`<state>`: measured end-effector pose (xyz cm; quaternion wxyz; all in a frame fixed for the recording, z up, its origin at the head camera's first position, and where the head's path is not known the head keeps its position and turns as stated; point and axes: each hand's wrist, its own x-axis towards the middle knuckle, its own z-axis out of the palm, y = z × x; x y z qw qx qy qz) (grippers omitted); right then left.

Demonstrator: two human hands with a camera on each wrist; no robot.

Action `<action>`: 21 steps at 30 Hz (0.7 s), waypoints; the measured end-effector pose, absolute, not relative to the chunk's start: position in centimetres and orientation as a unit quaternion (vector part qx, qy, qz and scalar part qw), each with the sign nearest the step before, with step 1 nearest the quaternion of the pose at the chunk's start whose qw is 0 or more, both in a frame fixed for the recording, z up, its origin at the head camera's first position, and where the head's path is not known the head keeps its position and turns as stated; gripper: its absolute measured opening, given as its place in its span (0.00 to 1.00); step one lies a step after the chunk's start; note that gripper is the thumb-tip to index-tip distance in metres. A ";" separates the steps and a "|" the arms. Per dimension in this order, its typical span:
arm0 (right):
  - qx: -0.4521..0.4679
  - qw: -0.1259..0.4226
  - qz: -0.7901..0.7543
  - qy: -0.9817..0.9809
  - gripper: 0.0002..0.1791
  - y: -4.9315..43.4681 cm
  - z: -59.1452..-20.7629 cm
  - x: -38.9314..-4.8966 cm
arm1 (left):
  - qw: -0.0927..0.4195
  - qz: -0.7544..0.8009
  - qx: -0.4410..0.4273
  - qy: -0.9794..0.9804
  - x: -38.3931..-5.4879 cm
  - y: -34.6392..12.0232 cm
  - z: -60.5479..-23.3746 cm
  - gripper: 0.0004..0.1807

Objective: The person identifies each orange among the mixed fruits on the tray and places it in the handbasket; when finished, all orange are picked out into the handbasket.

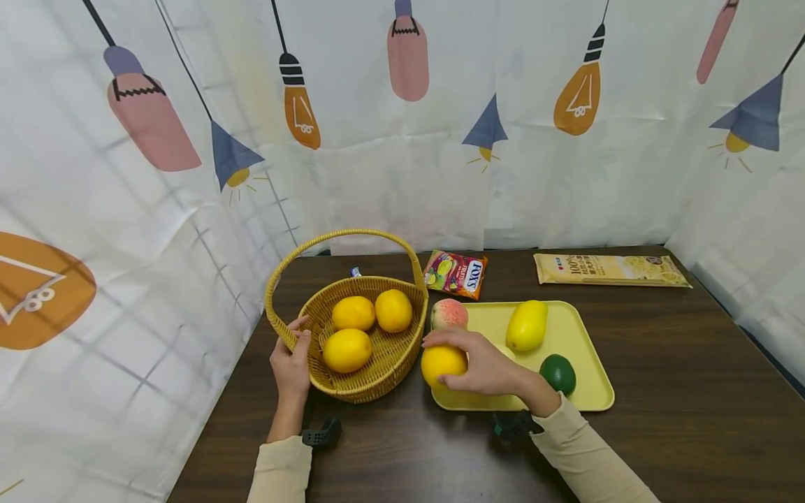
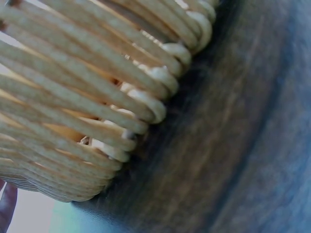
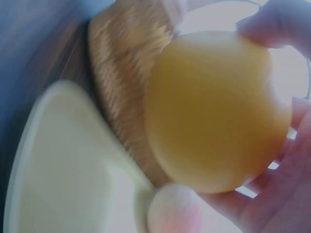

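My left hand grips the left side of a yellow wicker basket near the foot of its handle. Inside the basket lie two oval yellow lemons and a rounder orange-yellow fruit. Between fingers and thumb, my right hand holds a round orange-yellow fruit, above the left edge of a pale yellow tray. On the tray are a pink peach, a yellow mango-like fruit and a dark green avocado-like fruit. My right hand partly hides something pale yellow there.
Behind the basket and tray lies a red FOX'S candy bag. A long yellow noodle packet is at the back right of the dark wooden table. A small blue wrapper shows behind the basket. Printed curtains surround the table.
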<state>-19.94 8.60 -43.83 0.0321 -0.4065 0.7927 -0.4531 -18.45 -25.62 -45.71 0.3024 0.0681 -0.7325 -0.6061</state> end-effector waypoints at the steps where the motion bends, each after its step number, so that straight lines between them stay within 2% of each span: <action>1: -0.414 0.031 -0.468 0.780 0.28 8.5 -43.6 -19.8 | 0.303 -0.605 0.068 -0.733 -18.3 -25.5 -45.4 0.11; 6: -0.438 0.004 -0.509 0.741 0.26 7.6 -42.4 -19.3 | 0.299 -0.605 0.074 -0.734 -17.9 -25.2 -45.0 0.12; 15: -0.417 -0.050 -0.541 0.729 0.26 4.4 -40.6 -18.6 | 0.295 -0.609 0.084 -0.732 -17.9 -25.4 -45.3 0.13; 21: -0.383 -0.082 -0.561 0.729 0.27 2.3 -42.1 -19.9 | 0.304 -0.602 0.071 -0.735 -18.2 -25.3 -45.3 0.13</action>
